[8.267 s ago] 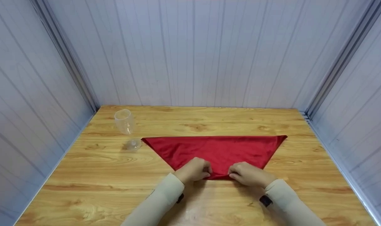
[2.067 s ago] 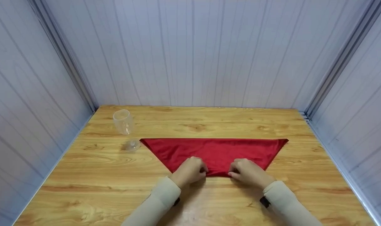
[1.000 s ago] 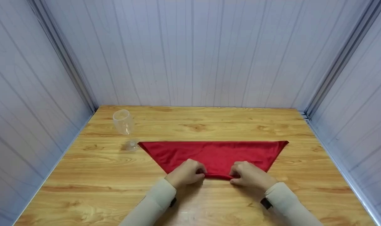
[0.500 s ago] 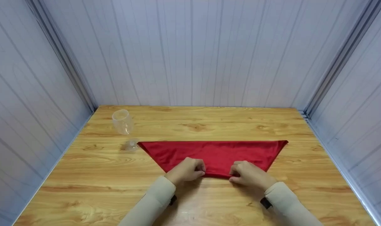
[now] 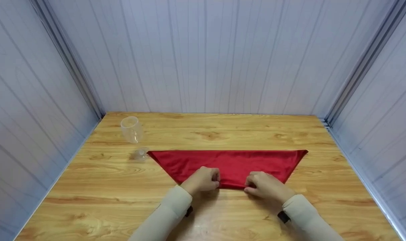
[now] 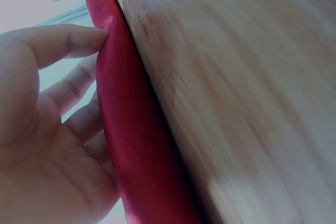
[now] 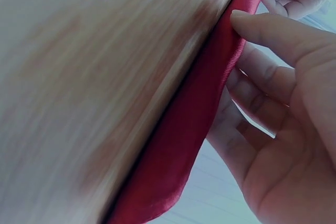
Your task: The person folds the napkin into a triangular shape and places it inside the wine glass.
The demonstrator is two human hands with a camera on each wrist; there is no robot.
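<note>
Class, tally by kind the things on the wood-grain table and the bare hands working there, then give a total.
Shiny red trapezoid-shaped cloth: 1
Clear stemmed goblet: 1
Hands, bare left hand and bare right hand: 2
Total: 4

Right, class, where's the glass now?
In the head view, the clear glass stands at left on the table, its base beside the left corner of the red cloth.

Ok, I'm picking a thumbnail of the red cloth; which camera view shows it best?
The head view: it shows the red cloth from end to end, only partly hidden by the left hand and right hand. Each wrist view shows just a strip along its near edge.
</note>
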